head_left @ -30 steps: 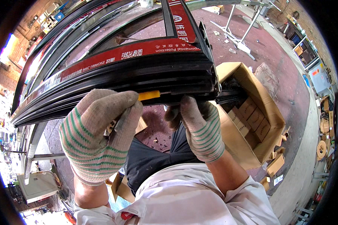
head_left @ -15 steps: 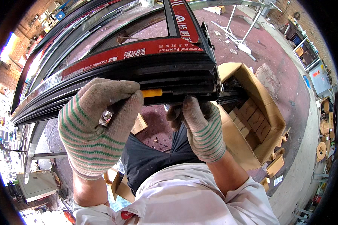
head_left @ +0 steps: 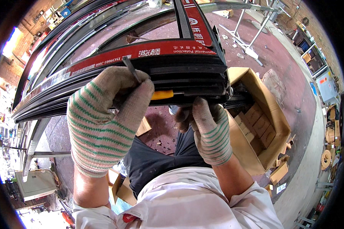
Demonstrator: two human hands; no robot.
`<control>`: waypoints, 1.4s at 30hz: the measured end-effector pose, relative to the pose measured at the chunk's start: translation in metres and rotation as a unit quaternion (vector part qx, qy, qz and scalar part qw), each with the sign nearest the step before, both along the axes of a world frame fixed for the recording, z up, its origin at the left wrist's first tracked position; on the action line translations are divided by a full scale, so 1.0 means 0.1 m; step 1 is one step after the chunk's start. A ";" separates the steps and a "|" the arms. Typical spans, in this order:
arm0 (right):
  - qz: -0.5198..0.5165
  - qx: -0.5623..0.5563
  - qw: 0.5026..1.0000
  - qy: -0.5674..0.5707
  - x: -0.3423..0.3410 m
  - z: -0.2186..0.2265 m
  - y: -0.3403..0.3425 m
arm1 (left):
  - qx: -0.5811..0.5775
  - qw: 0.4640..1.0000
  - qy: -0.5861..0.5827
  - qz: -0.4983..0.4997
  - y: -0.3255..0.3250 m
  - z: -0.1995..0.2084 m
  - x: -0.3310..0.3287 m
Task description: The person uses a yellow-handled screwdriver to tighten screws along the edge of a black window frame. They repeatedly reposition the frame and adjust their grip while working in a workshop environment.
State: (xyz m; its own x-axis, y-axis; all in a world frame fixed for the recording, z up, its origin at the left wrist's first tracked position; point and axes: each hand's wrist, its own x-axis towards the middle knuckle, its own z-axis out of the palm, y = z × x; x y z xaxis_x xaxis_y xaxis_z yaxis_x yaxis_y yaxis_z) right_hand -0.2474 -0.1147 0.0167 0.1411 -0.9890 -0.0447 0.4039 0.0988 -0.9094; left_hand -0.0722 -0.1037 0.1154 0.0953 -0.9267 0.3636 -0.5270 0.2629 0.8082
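A black window frame [head_left: 187,72] with red protective film [head_left: 103,60] spans the view in front of me. My left hand [head_left: 103,118], in a white glove with green stripes, pinches a short, thin, dark grey strip [head_left: 131,69] between thumb and forefinger, its upper end sticking up across the frame. Just right of those fingertips a yellow-handled tool [head_left: 162,94] with a thin metal shaft lies along the frame's near edge; the handle's left end is hidden. My right hand [head_left: 210,131], gloved alike, grips the frame's lower edge near its right corner, thumb in front, other fingers partly hidden.
An open cardboard box [head_left: 252,152] with small brown cartons [head_left: 260,122] stands at the right, below the frame's corner. Further off is a white metal stand [head_left: 248,49]. A grey-white cabinet [head_left: 36,185] stands at the lower left, beside the metal support legs.
My left hand has risen slightly and moved right, and the dark strip now shows above its fingertips. My right hand stays at the frame's corner. The view has shifted a little.
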 end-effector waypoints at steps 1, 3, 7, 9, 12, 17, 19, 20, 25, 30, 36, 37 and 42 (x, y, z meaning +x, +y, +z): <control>-0.002 -0.002 1.000 0.002 0.00 -0.02 0.00 | 0.009 1.000 0.008 0.005 0.00 0.03 -0.01; 0.001 -0.002 1.000 0.008 -0.01 -0.02 -0.01 | 0.027 1.000 -0.001 0.004 0.00 0.08 -0.03; 0.002 0.002 1.000 0.002 -0.02 0.00 -0.01 | 0.005 1.000 -0.027 -0.007 -0.02 0.09 -0.05; 0.004 0.005 1.000 -0.009 0.00 -0.01 0.00 | -0.007 1.000 -0.020 0.001 -0.02 0.03 -0.04; 0.013 0.009 1.000 -0.021 0.00 0.01 0.00 | -0.025 1.000 -0.011 0.010 -0.02 -0.06 -0.01; 0.008 0.005 1.000 -0.028 0.00 0.03 0.01 | -0.014 0.998 -0.059 0.018 -0.01 0.03 -0.06; 0.009 0.007 1.000 -0.021 -0.03 -0.01 0.00 | -0.041 0.996 -0.075 0.013 -0.03 0.01 -0.08; 0.011 0.006 1.000 -0.019 -0.03 -0.01 0.00 | -0.053 0.995 -0.087 0.013 -0.04 0.01 -0.07; 0.014 0.008 0.999 -0.029 0.00 0.01 0.00 | -0.017 0.999 -0.038 0.018 -0.03 0.03 -0.06; -0.001 0.013 1.000 -0.016 0.02 0.01 0.01 | -0.059 0.996 -0.065 0.001 -0.05 -0.02 -0.03; 0.012 -0.005 1.000 -0.001 -0.01 -0.05 -0.01 | -0.172 0.974 -0.144 -0.030 0.02 -0.15 0.04; 0.009 -0.003 1.000 -0.005 -0.01 -0.05 0.00 | -0.199 0.966 -0.155 -0.050 0.01 -0.18 0.06; 0.009 0.006 1.000 -0.028 0.02 0.00 0.01 | -0.254 0.941 -0.202 -0.096 0.07 -0.26 0.10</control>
State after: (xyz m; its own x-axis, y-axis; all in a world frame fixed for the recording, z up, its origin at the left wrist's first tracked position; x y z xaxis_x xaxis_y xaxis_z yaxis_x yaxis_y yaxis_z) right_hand -0.2449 -0.1138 0.0170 0.1608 -0.9858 -0.0481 0.4523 0.1169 -0.8842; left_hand -0.0618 -0.0972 0.0897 -0.2969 -0.6096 0.7350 -0.6684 0.6824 0.2960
